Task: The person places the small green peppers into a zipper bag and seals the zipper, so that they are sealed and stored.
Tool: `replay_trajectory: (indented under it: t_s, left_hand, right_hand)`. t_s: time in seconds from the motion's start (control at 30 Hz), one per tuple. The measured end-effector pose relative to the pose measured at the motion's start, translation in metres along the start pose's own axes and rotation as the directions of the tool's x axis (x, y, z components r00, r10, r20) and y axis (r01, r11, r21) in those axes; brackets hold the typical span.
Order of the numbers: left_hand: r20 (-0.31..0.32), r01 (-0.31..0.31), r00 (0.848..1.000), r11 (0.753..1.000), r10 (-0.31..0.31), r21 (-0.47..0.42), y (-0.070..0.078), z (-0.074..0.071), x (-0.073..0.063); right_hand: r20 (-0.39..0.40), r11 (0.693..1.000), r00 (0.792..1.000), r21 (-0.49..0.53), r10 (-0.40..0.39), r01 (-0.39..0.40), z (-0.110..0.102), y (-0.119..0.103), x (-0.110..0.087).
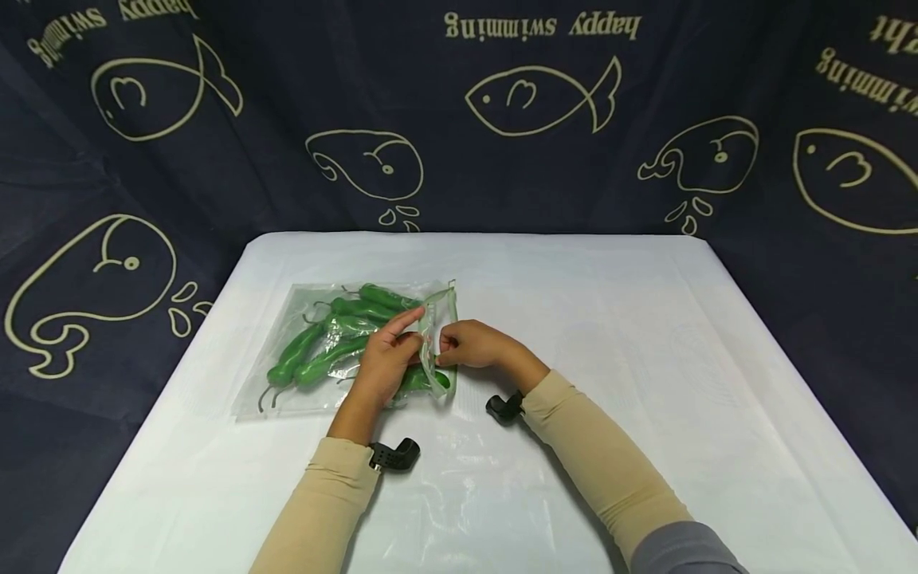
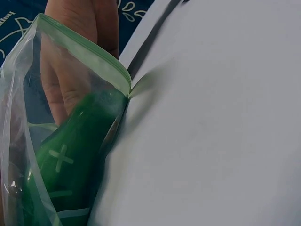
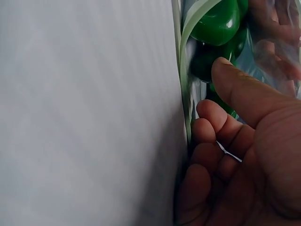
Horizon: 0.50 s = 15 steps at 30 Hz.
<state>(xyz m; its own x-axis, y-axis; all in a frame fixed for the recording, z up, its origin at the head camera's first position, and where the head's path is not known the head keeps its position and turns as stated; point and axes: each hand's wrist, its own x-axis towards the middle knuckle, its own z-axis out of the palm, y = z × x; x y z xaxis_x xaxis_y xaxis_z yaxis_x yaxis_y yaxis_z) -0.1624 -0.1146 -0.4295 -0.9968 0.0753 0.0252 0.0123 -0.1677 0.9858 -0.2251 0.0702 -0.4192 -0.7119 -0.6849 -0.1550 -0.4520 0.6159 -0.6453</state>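
Note:
A clear zip-top bag [image 1: 276,355] with a pale green strip along its mouth lies on the table, its mouth gaping to the right. Several green chili peppers [image 1: 294,352] are inside; the rounded end of one pepper [image 2: 75,155] shows near the mouth in the left wrist view. My left hand [image 1: 387,363] lies over the bag and holds the upper film close to the mouth with thumb and fingers. From the right, my right hand [image 1: 476,344] reaches to the mouth, its fingers curled at the edge. Through the film, some fingers look close to the pepper; contact is unclear.
The table [image 1: 610,335] has a white cover. Behind it hangs a dark blue cloth [image 1: 430,96] printed with fish and whales. Black wrist cameras sit on the left wrist [image 1: 396,454] and the right wrist [image 1: 505,408].

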Motion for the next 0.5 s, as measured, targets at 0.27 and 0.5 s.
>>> replay_trajectory:
  t_s: [0.27,0.5]
  left_hand:
    - [0.001,-0.009,1.0,0.999,0.009,-0.04,0.0,0.001,0.0]
    - [-0.004,-0.029,1.0,0.999,0.029,-0.018,0.0,0.003,-0.001]
  right_hand:
    - [0.001,0.999,1.0,0.042,0.015,-0.015,0.0,0.002,0.002]
    - [-0.097,0.928,0.989,0.368,0.11,-0.067,-0.009,0.018,0.0]
